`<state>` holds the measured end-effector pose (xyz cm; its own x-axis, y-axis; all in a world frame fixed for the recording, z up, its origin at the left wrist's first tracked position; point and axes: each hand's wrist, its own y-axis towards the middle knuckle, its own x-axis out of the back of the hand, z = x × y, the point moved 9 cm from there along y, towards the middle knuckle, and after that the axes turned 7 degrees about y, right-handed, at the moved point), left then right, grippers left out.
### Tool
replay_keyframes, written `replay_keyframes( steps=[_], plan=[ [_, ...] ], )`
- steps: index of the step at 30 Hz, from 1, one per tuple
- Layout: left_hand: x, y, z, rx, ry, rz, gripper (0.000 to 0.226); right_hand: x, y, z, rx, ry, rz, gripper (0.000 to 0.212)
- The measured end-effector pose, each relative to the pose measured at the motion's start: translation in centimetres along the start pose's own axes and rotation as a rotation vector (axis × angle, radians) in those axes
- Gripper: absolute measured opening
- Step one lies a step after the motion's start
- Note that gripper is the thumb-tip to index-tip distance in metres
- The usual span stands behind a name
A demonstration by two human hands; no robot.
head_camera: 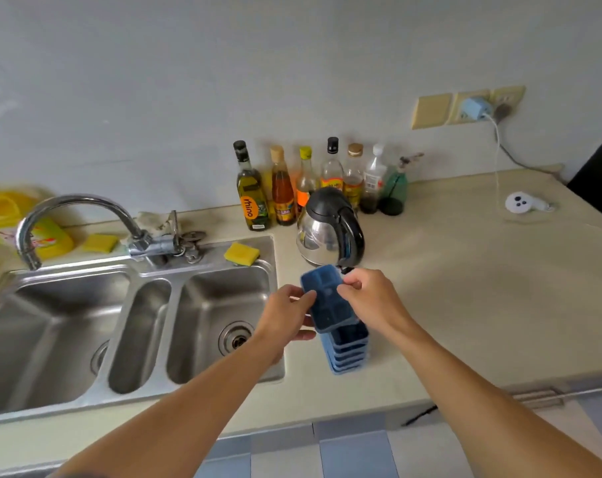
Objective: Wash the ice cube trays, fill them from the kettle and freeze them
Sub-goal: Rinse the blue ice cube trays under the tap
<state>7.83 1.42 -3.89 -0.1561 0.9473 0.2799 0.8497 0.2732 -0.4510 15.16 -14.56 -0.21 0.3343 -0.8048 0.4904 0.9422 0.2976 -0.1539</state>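
— What's the setting?
— A pale kitchen worktop (465, 288) against a white wall, with a steel sink (203, 257) let into it at nine o'clock of the trays.
— Where are the trays?
— A stack (349, 353) of blue ice cube trays stands on the worktop, just beside the sink's right rim. The top tray (327, 298) is held tilted above it, its near end over the stack.
— And the hands?
— The left hand (282, 319) pinches the top tray's left edge between thumb and fingers. The right hand (372, 298) pinches the right edge, fingers curled.
— The kettle?
— The steel kettle (323, 232), black-handled, stands at twelve o'clock of the stack, near it. Behind it, bottles (285, 188) line the wall, and a yellow sponge (241, 252) lies on the sink's rim at eleven o'clock.
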Motion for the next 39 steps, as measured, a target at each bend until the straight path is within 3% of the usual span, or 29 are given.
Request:
replay_keyframes(
  steps=[3,6,13,19,27,32,39],
  plan=[
    [4.3,-0.4,0.7,-0.052,-0.094,-0.043,0.021,-3.2,0.4,3.4,0.037,0.031,0.04,0.007],
    [10.0,-0.6,2.8,-0.047,-0.208,-0.096,0.024,-8.9,1.2,7.0,0.069,0.043,0.095,0.009],
    [26.0,1.3,10.5,0.154,-0.475,-0.152,0.039,-27.8,4.0,14.5,0.008,0.101,0.244,0.013],
    [38.7,4.3,17.0,0.28,-0.441,-0.298,0.023,-40.7,6.1,18.7,-0.033,0.101,0.363,0.017],
    [48.0,8.7,22.5,0.362,-0.48,-0.402,0.029,-41.8,15.1,15.4,-0.212,-0.008,0.167,0.035],
    [50.8,11.1,24.1,0.363,-0.452,-0.451,0.03,-41.5,23.2,15.2,-0.191,-0.118,0.03,0.054],
    [53.2,13.3,25.3,0.37,-0.435,-0.477,0.023,-44.4,29.7,14.6,-0.226,-0.242,0.063,0.065]
  ],
)
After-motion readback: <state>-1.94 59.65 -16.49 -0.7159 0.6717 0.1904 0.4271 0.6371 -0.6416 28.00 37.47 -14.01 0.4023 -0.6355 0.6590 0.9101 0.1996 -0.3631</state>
